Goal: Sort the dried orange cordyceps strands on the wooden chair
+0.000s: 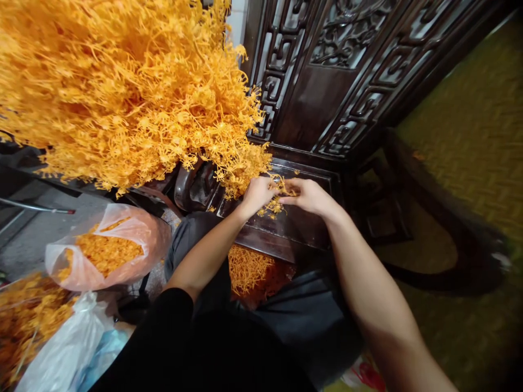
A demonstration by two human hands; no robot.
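Observation:
My left hand (259, 195) is closed, with its fingertips pinching an orange sprig (273, 207) of thin stems with small star-shaped tips. Facing it from the right, my right hand (308, 196) has thumb and fingers curled together on thin stems of the same sprig. Both hands are just above a dark wooden seat (281, 231). A large heap of similar orange sprigs (134, 98) spreads over the upper left and reaches down beside my left hand. Below the seat edge, between my legs, a reddish container (278, 280) holds loose orange stems (249, 269). My fingers partly hide the sprig.
A carved dark wooden panel (314, 103) rises behind the seat, with a curved armrest (188, 185) at left. An open plastic bag (155, 234) of orange bits stands on the floor. Lower left are a white bag (65, 348) and more orange sprigs (32, 321).

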